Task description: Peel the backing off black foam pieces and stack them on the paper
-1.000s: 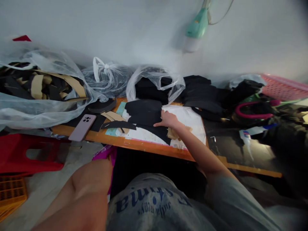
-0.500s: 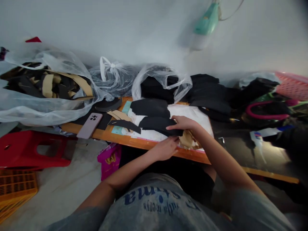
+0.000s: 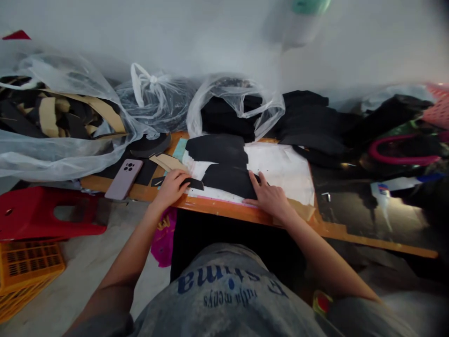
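My left hand (image 3: 170, 189) is at the left part of the work board, fingers and thumb closed around a narrow black strip (image 3: 195, 184). Tan strips (image 3: 167, 162) lie just beyond it. My right hand (image 3: 271, 199) lies with fingers spread, its fingertips on the right end of a curved black piece (image 3: 228, 180). A second black piece (image 3: 216, 149) sits behind that one. Both pieces rest on white paper (image 3: 280, 161) over the wooden board (image 3: 210, 207). Beside my right wrist is a tan piece (image 3: 302, 209), partly covered by the arm.
A phone (image 3: 124, 179) lies left of the strips, near a clear bag of scraps (image 3: 66, 154). Behind the board stand an open plastic bag (image 3: 194, 112) and a black stack (image 3: 308, 121). A red stool (image 3: 35, 215) and orange crate (image 3: 31, 267) are on the floor.
My left hand has moved left from beside my right hand to the black strip. My right hand has flattened and spread at the near black piece's end. The view has shifted slightly.
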The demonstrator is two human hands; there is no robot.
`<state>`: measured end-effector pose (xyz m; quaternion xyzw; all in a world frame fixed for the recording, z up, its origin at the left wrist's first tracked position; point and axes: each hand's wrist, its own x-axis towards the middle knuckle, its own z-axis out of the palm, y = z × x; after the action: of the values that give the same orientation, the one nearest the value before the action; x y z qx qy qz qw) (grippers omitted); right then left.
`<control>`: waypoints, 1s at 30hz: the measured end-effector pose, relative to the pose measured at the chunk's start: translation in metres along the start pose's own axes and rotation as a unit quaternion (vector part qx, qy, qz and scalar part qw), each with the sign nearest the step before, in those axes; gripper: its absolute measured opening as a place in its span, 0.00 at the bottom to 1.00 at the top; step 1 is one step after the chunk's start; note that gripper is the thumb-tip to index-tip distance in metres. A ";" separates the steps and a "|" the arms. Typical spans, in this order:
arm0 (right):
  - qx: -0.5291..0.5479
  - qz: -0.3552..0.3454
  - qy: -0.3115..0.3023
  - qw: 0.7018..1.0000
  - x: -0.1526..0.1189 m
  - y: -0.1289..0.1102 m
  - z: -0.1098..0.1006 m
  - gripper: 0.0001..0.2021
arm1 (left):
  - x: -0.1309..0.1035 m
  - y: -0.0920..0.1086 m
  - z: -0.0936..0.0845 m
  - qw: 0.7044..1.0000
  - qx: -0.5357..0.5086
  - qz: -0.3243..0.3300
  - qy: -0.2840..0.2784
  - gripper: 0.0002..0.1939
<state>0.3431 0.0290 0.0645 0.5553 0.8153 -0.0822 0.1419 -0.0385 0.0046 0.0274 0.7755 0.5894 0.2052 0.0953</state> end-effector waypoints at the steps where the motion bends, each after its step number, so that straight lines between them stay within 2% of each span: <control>1: 0.002 0.009 0.009 1.000 -0.004 -0.002 0.000 0.50 | -0.004 0.003 -0.004 1.000 -0.018 0.005 0.020 0.14; 4: 0.098 0.028 0.098 0.990 -0.020 -0.001 -0.006 0.47 | -0.016 0.021 -0.020 0.986 -0.086 0.002 0.139 0.10; 6: 0.238 -0.011 0.150 0.959 -0.032 -0.004 -0.012 0.36 | -0.019 0.044 -0.028 0.972 -0.125 -0.004 0.199 0.07; 7: 0.316 -0.046 0.159 0.934 -0.037 -0.007 -0.015 0.30 | -0.018 0.057 -0.029 0.971 -0.146 0.005 0.191 0.06; 9: 0.446 -0.102 0.156 0.875 -0.044 -0.016 -0.017 0.20 | -0.014 0.087 -0.025 0.972 -0.191 0.051 0.126 0.06; 11: 0.518 -0.113 0.150 0.834 -0.046 -0.025 -0.017 0.14 | -0.009 0.112 -0.014 0.965 -0.235 0.087 0.075 0.07; 14: 0.552 -0.098 0.147 0.815 -0.047 -0.030 -0.012 0.10 | -0.005 0.132 0.002 0.956 -0.271 0.094 0.062 0.07; 18: 0.567 -0.104 0.127 0.808 -0.051 -0.021 -0.006 0.10 | -0.003 0.131 0.008 0.953 -0.287 0.083 0.043 0.07; 21: 0.615 -0.099 0.079 0.778 -0.056 -0.017 -0.004 0.11 | -0.003 0.134 0.008 0.963 -0.245 0.097 0.058 0.08; 24: 0.705 -0.084 0.049 0.703 -0.058 -0.021 0.000 0.14 | -0.003 0.151 0.012 0.965 -0.192 0.158 0.085 0.16; 27: 0.789 -0.090 0.027 0.607 -0.061 -0.031 0.010 0.18 | -0.004 0.170 0.020 0.934 -0.255 0.244 0.055 0.21; 30: 0.849 -0.097 0.007 0.519 -0.064 -0.044 0.021 0.21 | -0.006 0.180 0.025 0.911 -0.318 0.255 0.063 0.19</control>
<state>0.3271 -0.0499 0.0642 0.3302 0.4082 -0.7451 -0.4114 0.1282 -0.0505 0.0736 0.8137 0.2798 0.4474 0.2437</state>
